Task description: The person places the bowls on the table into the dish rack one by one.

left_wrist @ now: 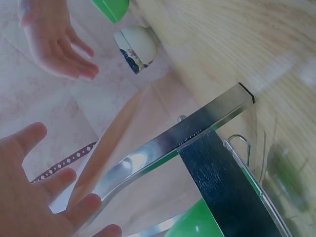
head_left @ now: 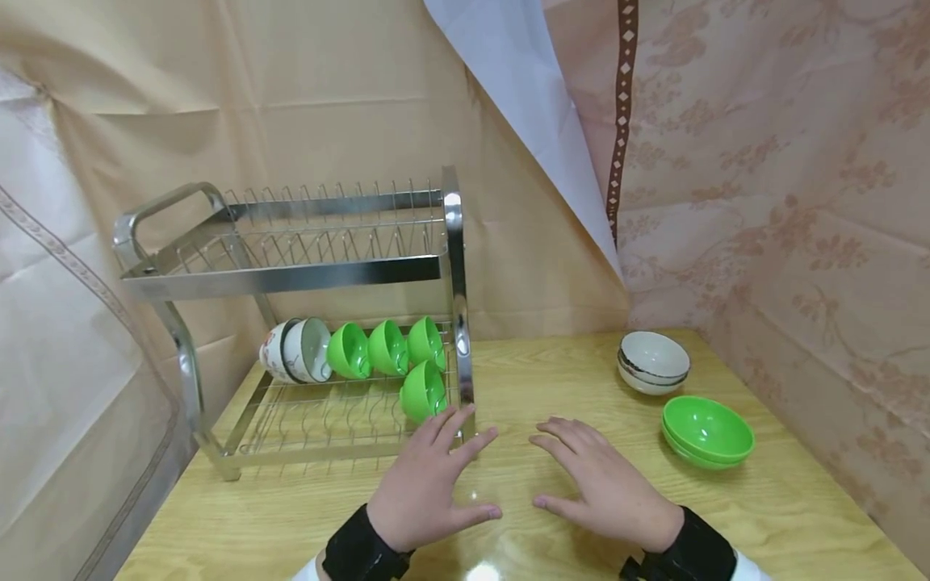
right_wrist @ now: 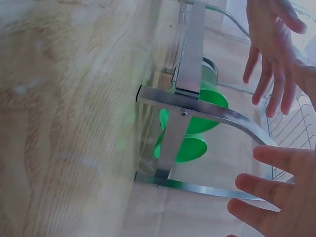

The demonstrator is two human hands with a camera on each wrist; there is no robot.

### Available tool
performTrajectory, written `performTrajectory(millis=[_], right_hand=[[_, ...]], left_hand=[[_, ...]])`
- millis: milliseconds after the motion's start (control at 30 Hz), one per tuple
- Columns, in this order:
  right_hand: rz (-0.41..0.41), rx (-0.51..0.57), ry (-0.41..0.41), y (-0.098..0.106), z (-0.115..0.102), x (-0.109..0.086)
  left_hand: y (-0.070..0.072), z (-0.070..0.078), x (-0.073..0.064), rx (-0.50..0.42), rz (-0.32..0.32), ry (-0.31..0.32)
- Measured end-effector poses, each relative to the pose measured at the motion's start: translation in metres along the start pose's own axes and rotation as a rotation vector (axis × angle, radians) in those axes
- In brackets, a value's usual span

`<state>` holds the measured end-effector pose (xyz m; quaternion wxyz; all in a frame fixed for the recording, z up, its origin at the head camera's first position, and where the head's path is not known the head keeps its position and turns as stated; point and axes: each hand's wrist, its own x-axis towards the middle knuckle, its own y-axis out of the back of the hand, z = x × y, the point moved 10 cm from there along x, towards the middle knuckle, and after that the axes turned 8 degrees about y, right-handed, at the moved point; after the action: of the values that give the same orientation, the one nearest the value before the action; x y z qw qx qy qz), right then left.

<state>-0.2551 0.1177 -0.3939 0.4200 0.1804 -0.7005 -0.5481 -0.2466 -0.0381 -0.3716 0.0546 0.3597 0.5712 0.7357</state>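
My left hand (head_left: pixel 430 488) hovers with spread fingers just in front of the rack's lower right corner and holds nothing. To its right, my right hand (head_left: pixel 609 489) is also empty, its fingers spread and the thumb apart. A two-tier metal dish rack (head_left: pixel 327 278) stands on the table's left side. On its lower tier, several green bowls (head_left: pixel 387 349) stand tilted on edge at the right. Beside them lean white bowls (head_left: pixel 307 350) with dark rims. One green bowl (head_left: pixel 421 392) sits nearer the front, close to my left fingertips.
Stacked white bowls (head_left: pixel 654 357) stand at the back right of the wooden table (head_left: pixel 538 379). In front of them is a stack of green bowls (head_left: pixel 708 428). Cloth curtains (head_left: pixel 785 202) hang behind and to the right. The rack's upper tier has wire slots.
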Motion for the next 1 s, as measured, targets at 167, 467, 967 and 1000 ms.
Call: performTrajectory(millis=[167,467,967,1000], right_hand=[[0.007,-0.007,-0.033,0.004,0.005,0.002],[0.026,-0.026,-0.38,0.036,0.069,-0.018],[-0.242,0.082,-0.753,0.038,0.17,-0.093],[-0.251,0.073,-0.738,0.036,0.169,-0.092]], left_hand=[[-0.001,0.002,0.0,-0.001,0.007,-0.008],[0.0,0.002,0.0,-0.017,-0.019,-0.007],[0.005,0.01,0.0,-0.013,-0.027,-0.019],[0.004,0.01,-0.001,-0.015,-0.029,-0.017]])
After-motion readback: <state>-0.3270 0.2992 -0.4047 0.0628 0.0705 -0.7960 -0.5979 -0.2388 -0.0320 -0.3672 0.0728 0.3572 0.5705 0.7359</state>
